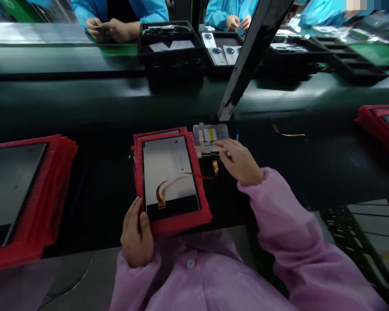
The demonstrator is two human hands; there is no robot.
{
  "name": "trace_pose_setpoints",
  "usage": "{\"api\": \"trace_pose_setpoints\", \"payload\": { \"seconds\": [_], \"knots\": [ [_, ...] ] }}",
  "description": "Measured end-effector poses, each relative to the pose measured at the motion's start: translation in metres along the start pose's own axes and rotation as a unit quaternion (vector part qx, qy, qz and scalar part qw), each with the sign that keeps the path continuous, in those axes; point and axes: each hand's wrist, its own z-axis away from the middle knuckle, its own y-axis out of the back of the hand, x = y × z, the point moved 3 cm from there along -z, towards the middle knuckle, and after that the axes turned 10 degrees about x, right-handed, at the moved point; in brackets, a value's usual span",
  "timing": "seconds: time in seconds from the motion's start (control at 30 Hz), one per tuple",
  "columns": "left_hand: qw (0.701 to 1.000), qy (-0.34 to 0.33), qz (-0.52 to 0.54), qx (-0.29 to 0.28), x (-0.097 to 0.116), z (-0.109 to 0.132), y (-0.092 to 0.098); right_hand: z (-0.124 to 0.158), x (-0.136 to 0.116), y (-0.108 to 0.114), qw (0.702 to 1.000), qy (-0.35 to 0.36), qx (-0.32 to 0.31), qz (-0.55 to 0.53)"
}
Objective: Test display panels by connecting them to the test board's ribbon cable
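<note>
Dark bench (291,172), left hand (138,235) loosely spread by panel (164,162)'s near-left corner, right hand (241,162) right of it, pinch unclear, shifting could tug ribbon cable (202,176).

Plastic wrap (180,222), smooth panel (168,164), matt cloth sleeve (288,220)

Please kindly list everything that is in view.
Screen panel: one, grey and black, centre.
Padding sheets: several, red, under panel.
Module: one, silver and yellow, right of panel.
Ribbon cable: one, copper, panel to module.
Stacks: two, red and grey, both edges.
Loose strip: one, copper, right.
Post: one, dark, rear centre.
Trays: at least four, black, far side.
Workers: at least three, blue sleeves, beyond trays.
Table: one, black, beneath.
Left hand: one, pink sleeve, at sheets' edge.
Right hand: one, pink sleeve, at module.
</note>
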Motion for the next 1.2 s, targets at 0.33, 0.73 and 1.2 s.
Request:
{"api": "trace_pose_setpoints", "payload": {
  "seconds": [0.33,0.73,1.2],
  "knots": [
    [1.000,-0.018,-0.011,0.013,0.002,0.001,-0.001,-0.037,0.027,-0.070,0.992,0.090,-0.051,0.066],
    [1.000,0.023,0.008,-0.018,0.004,-0.002,0.002,-0.045,0.030,-0.070,0.990,0.100,-0.064,0.079],
    [0.974,0.167,0.113,-0.099,-0.005,-0.030,0.001,0.115,-0.117,-0.032,0.983,0.157,-0.069,-0.068]
  ]
}}
